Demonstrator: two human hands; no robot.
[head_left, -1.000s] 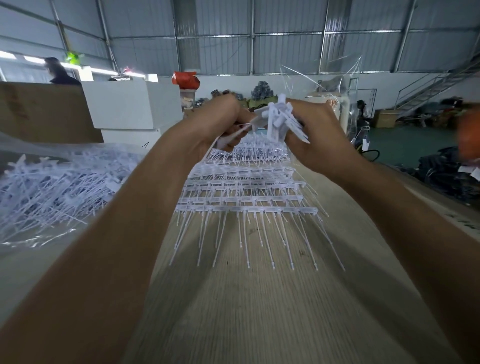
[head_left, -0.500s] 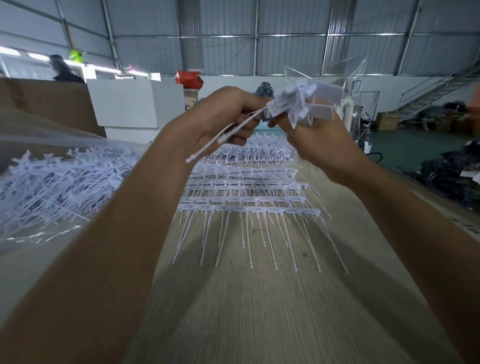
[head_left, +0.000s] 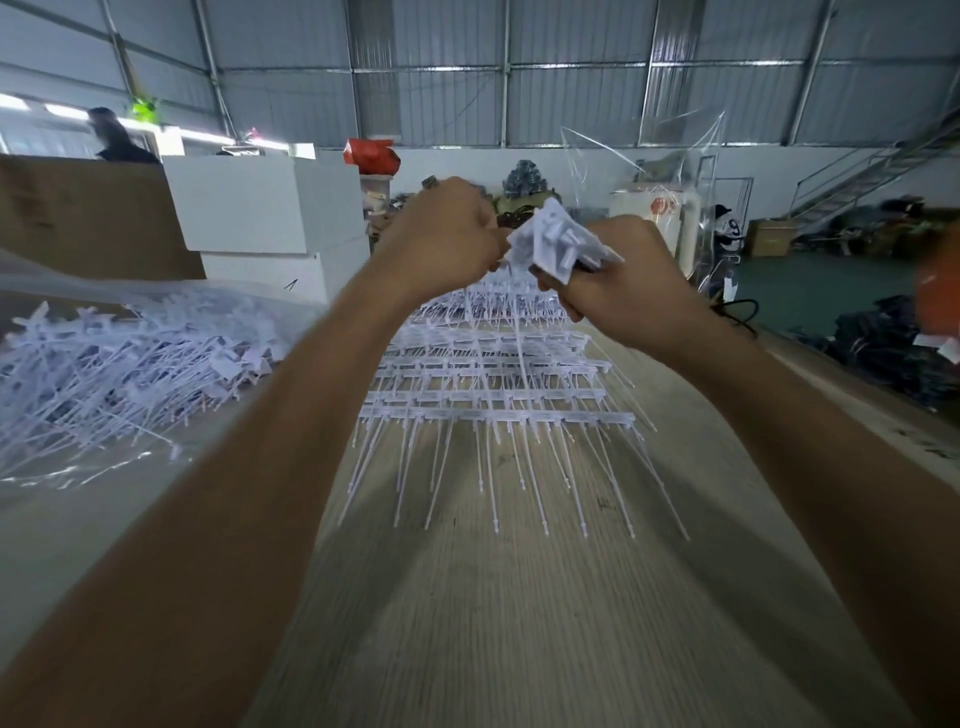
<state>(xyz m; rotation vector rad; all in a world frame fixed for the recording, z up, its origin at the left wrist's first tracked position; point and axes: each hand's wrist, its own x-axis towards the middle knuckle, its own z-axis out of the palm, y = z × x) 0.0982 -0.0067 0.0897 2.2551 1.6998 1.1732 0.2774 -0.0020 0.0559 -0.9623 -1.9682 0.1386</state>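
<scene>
White plastic up high: a tight bundle of tag ties (head_left: 558, 244) is clenched in the right hand (head_left: 628, 296) above the pale wooden table (head_left: 519, 597), and the left hand (head_left: 441, 239) pinches its edge with curled fingers. One hard tug and that clump could spill onto the neat rows of white ties (head_left: 493, 384) below and scramble them!

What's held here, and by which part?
The right hand grips a bunch of white plastic ties below their heads; the left hand, curled, meets the bunch, its hold hidden.
</scene>
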